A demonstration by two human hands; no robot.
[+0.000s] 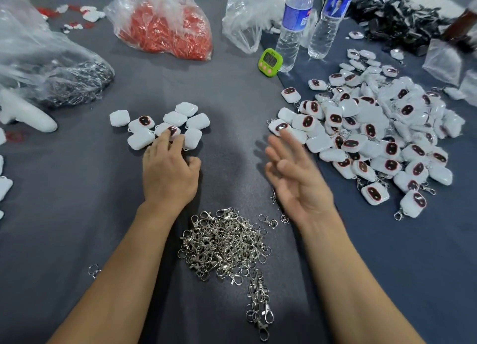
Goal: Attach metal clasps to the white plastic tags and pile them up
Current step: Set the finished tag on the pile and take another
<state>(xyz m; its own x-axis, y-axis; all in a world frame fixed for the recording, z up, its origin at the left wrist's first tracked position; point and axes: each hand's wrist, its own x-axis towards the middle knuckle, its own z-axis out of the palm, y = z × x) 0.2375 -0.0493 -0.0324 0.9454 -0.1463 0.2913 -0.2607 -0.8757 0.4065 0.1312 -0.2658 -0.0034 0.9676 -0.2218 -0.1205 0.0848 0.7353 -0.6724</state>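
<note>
A small cluster of white plastic tags (165, 125) without clasps lies at centre left; two show a dark red oval face. My left hand (169, 174) rests palm down at the cluster's near edge, fingertips touching a tag with the red oval (172, 130). My right hand (294, 181) hovers open and empty, fingers spread and slightly blurred, just left of the big pile of finished tags with clasps (374, 137). A heap of loose metal clasps (227, 248) lies between my forearms.
At the back stand two water bottles (293, 26), a green timer (270, 62), a bag of red pieces (167, 23), an empty clear bag (247, 18) and black parts (397, 21). A bag of metal parts (64, 83) sits far left. One stray clasp (93, 270) lies near my left forearm.
</note>
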